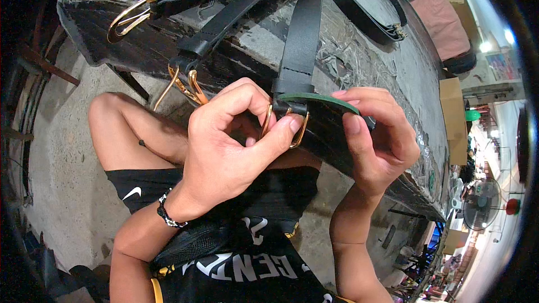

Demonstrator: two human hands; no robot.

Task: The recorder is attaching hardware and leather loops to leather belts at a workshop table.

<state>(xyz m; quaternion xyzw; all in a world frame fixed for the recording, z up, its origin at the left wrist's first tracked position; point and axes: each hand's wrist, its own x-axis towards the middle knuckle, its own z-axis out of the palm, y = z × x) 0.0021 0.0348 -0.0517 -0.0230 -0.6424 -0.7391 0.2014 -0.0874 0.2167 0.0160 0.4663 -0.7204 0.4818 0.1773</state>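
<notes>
Black leather belts (240, 15) fanned alongside, left grip (224, 151) clasping gold belt buckle (304, 129), right grip (387, 140) pinching curved green strip (328, 100), worn dark tabletop (252, 45), concrete floor (62, 129), fan (482, 205) at right

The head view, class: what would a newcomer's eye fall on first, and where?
The left hand holds a gold buckle near the centre, while the right hand, to its right, holds a green-edged strip. Black straps fan above them across the worn table, with other gold buckles at upper left.
</notes>
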